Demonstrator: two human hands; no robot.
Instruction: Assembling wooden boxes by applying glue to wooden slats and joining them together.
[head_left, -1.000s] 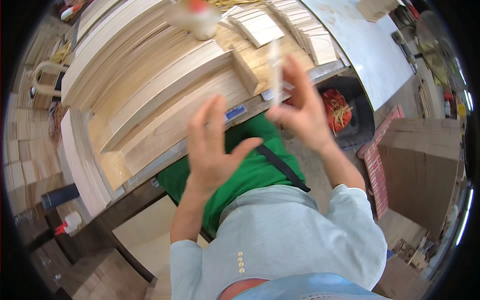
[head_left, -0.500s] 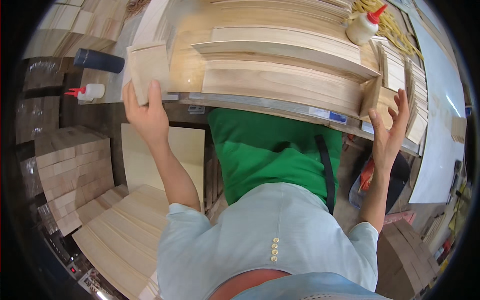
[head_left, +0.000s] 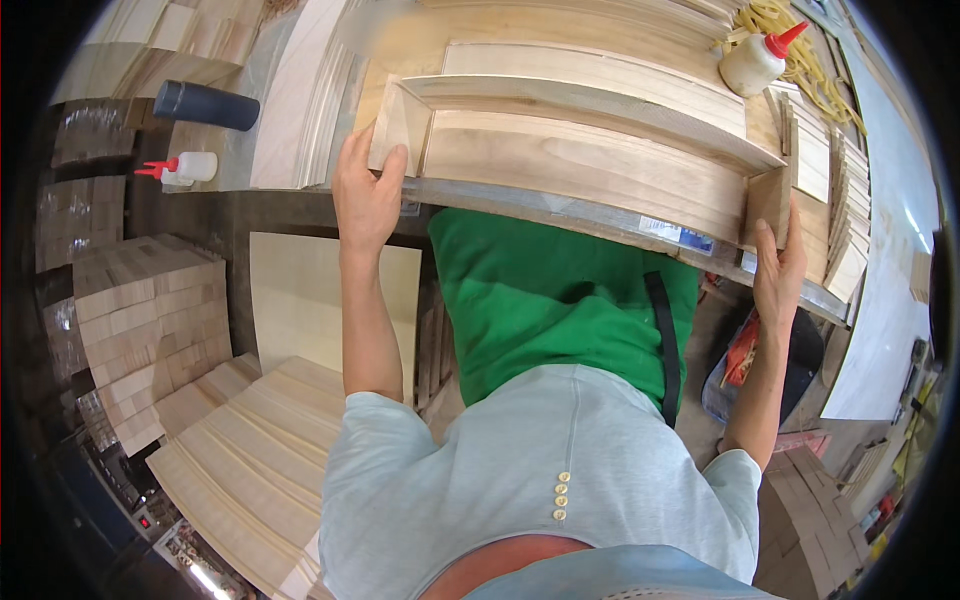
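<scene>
At the near edge of the workbench (head_left: pixel 560 205), my left hand (head_left: pixel 368 200) grips a short wooden end panel (head_left: pixel 406 122) between thumb and fingers. The panel stands upright against the left end of a long, thin wooden board (head_left: pixel 600 112) on edge. On the right, my right hand (head_left: pixel 780 272) pinches the other short end panel (head_left: pixel 768 208), at that board's right end. Flat wooden boards (head_left: pixel 580 170) lie between the two end panels, in front of the long board. Whether the joints are glued cannot be seen.
A glue bottle with a red tip (head_left: pixel 752 65) stands at the back right by yellow cord (head_left: pixel 800 70). Stacked wooden strips (head_left: pixel 848 210) lie to the right. On the left are a dark cylinder (head_left: pixel 206 105), small white bottles (head_left: pixel 190 168) and stacked wood blocks (head_left: pixel 155 330).
My left hand has moved right, bringing the short panel to the long board's left end. My right hand, open before, has closed on the right end panel.
</scene>
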